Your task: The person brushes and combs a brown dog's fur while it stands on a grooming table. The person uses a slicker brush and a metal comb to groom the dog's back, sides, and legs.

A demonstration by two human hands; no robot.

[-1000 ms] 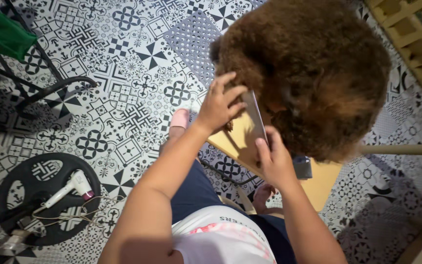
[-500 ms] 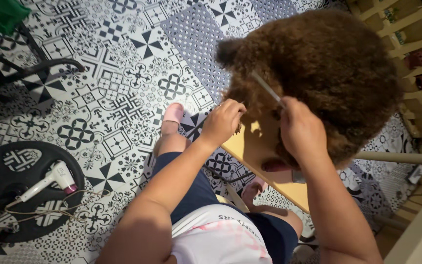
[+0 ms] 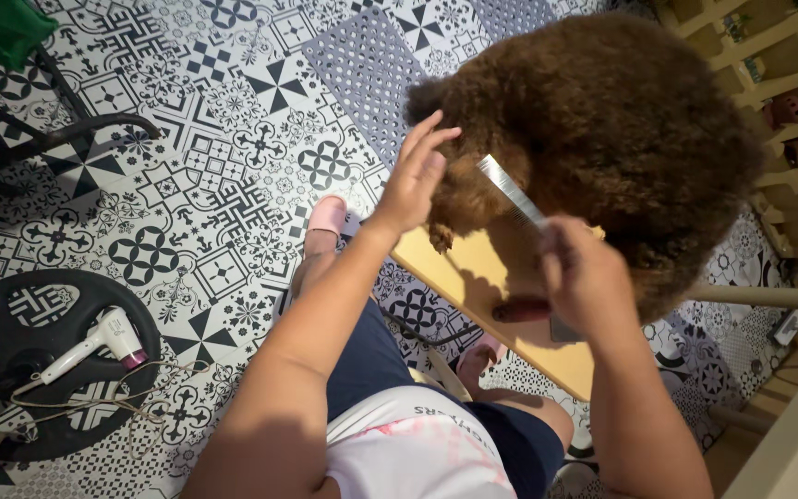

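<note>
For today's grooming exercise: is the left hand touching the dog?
Touching. The head view shows the left hand pressed against the dog, its palm meeting the brown fur with no gap.

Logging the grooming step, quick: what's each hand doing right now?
Left hand: open, fingers spread, resting on the brown curly dog.
Right hand: closed on a metal comb set against the dog's coat.

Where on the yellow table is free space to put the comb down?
The bare strip of yellow table between the dog and the near edge is free, left of the red brush. Under the dog and right hand it is crowded.
</note>
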